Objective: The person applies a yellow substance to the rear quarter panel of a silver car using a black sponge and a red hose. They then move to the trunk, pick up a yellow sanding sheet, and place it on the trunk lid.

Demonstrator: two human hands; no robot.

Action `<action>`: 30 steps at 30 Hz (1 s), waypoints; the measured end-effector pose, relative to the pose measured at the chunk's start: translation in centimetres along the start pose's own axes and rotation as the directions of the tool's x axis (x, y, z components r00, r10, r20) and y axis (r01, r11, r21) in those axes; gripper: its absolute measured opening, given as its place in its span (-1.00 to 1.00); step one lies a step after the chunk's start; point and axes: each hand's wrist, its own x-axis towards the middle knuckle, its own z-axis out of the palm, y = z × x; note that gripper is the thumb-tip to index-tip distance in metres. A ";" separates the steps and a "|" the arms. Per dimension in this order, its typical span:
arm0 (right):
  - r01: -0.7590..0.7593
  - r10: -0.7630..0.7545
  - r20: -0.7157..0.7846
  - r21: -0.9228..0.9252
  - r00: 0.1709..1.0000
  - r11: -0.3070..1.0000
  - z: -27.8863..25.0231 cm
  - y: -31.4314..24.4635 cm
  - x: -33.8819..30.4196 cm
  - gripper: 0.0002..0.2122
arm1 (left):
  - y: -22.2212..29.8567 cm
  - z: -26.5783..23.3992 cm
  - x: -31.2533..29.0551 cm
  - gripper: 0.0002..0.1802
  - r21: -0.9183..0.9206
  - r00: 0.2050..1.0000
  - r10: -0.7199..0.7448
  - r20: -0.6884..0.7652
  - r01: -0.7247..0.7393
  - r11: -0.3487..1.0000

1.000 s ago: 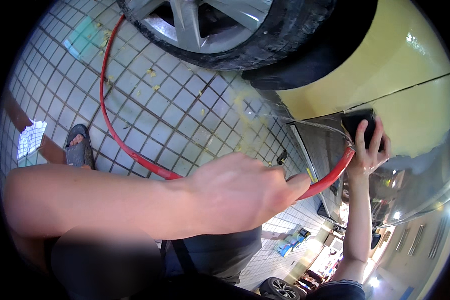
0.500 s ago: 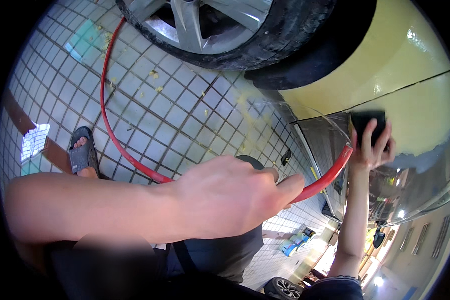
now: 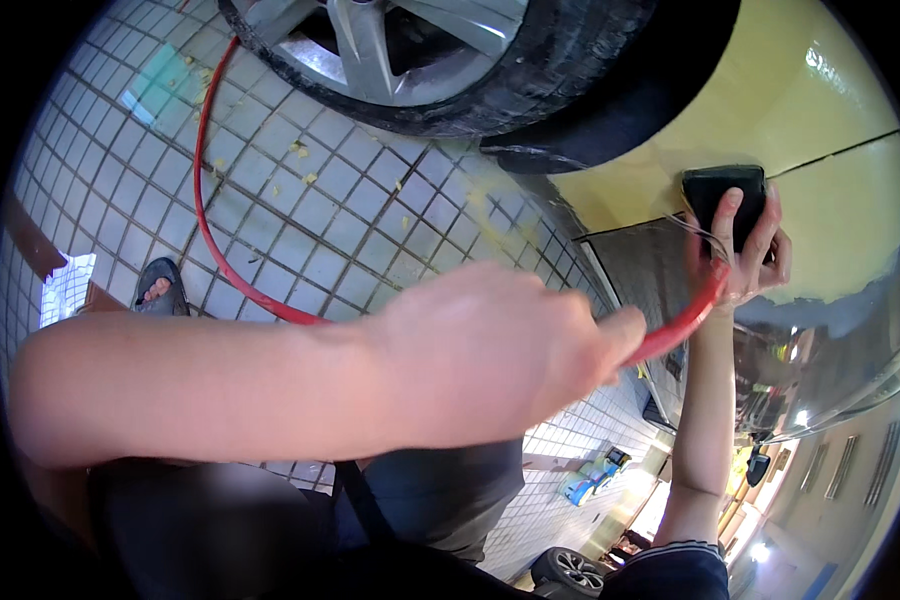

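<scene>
My left hand (image 3: 500, 360) is closed round a red hose (image 3: 680, 332) and reaches across in front of me. A thin stream of water leaves the hose's end, close to my right wrist, and arcs toward the panel. Pressed under the fingers of my right hand (image 3: 755, 255) is a black block (image 3: 708, 188), flat against a car's yellow-coated body panel (image 3: 810, 120). The block sits just below the wheel arch, around the seam in the panel. Its underside is hidden.
A car wheel with a black tyre (image 3: 570, 85) stands at the top. The hose trails over the tiled floor (image 3: 300, 240), past yellow flakes and my sandalled foot (image 3: 160, 288). Farther back lie a loose wheel (image 3: 570, 572) and a blue container (image 3: 578, 490).
My right hand has slid the block up the panel toward the wheel arch. My left hand has moved up and right, bringing the hose's end closer to my right hand.
</scene>
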 end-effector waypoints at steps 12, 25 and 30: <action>0.016 -0.017 0.022 0.071 1.000 0.997 -0.7 0.1 0.6 -0.47 | -5.3 -4.1 3.2 -0.75 0.260 0.955 0.093 -0.281 -0.017 0.966; -0.121 0.077 0.105 0.514 0.991 0.850 -5.2 -9.1 -0.3 -0.58 | -5.3 -5.6 6.7 -0.70 0.649 0.844 0.473 -0.252 -0.215 0.729; -0.209 -0.209 0.263 0.946 0.942 0.249 -5.4 -18.7 1.6 -0.27 | -7.0 -6.1 14.3 -0.69 0.819 0.397 0.913 -0.092 -0.492 0.296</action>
